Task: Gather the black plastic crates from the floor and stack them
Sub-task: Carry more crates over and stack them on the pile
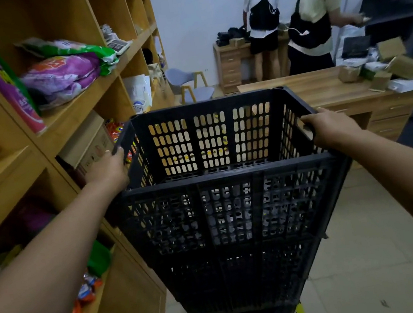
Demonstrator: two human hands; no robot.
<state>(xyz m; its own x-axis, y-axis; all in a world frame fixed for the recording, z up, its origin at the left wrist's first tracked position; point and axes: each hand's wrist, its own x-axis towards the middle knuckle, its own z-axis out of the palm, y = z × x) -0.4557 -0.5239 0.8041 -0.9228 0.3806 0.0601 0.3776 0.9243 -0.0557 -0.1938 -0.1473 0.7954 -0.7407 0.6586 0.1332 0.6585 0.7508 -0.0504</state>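
Observation:
A tall stack of black plastic crates stands on the tiled floor right in front of me. The top crate is open and empty, with slotted walls. My left hand grips its left rim, and my right hand grips the handle cut-out on its right rim. Both arms reach forward along the sides of the stack. Where the lower crates meet the floor is partly out of view.
Wooden shelving with bags and snack packs runs close along the left. A wooden desk with small boxes stands ahead to the right, two people behind it. Bare tiled floor lies to the right of the stack.

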